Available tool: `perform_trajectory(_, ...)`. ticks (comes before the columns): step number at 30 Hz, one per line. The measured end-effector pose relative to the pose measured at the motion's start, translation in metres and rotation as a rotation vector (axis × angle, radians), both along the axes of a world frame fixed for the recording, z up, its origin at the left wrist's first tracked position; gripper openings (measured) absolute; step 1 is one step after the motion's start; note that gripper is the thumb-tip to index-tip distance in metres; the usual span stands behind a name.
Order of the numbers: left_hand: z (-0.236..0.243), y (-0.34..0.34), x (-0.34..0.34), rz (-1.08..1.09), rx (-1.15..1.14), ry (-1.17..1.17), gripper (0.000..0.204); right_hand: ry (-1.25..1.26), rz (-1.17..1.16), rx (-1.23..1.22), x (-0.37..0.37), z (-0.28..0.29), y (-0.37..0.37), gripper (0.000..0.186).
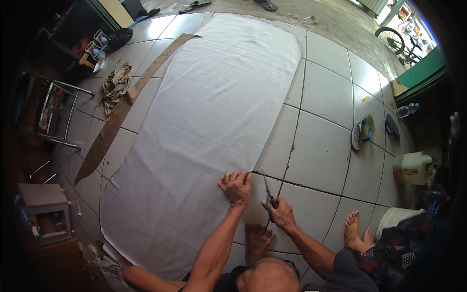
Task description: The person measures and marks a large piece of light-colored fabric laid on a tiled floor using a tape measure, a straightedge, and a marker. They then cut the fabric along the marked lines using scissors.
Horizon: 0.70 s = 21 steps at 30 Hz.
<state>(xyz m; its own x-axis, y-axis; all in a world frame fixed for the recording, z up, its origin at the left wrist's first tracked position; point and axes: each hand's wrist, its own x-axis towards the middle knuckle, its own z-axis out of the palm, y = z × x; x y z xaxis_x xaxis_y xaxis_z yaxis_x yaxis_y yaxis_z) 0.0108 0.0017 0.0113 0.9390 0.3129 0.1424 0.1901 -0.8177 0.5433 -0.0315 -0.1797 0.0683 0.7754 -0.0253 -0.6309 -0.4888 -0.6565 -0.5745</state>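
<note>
A long sheet of white fabric [199,112] lies spread over the tiled floor, running from near my knees to the far doorway. My left hand [236,188] presses on its right edge, the fingers curled and pinching the border. Just right of it, my right hand [281,212] grips a pair of dark-handled scissors [269,197]. The blades point away from me, a little right of the fabric edge and apart from it. Between my arms, my bare foot [259,239] rests on the tiles.
A long brown strip [116,117] and a crumpled cloth [116,87] lie left, near a metal-framed stool [61,112] and grey plastic stool [46,214]. Rightward are a sandal [362,132], plastic bottle [407,110], jerrycan [413,168] and another person's foot [356,233].
</note>
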Motion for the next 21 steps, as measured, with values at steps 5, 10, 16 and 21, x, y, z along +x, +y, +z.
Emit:
perform_trajectory(5,0.008,0.008,-0.009,-0.098,0.011,0.049,0.024,-0.132,-0.004,-0.180,-0.026,-0.004,-0.040,0.051)
perform_trajectory(10,0.006,0.030,-0.055,-0.200,0.059,0.001,0.034,-0.084,0.278,-0.532,-0.015,0.014,-0.049,0.042)
perform_trajectory(16,-0.018,0.086,-0.157,0.180,0.219,0.116,0.048,-0.572,0.411,-0.275,0.039,0.033,0.016,0.054)
perform_trajectory(21,-0.036,0.135,-0.265,0.611,0.210,0.217,0.051,-0.796,0.701,-0.219,0.083,-0.014,0.097,0.071)
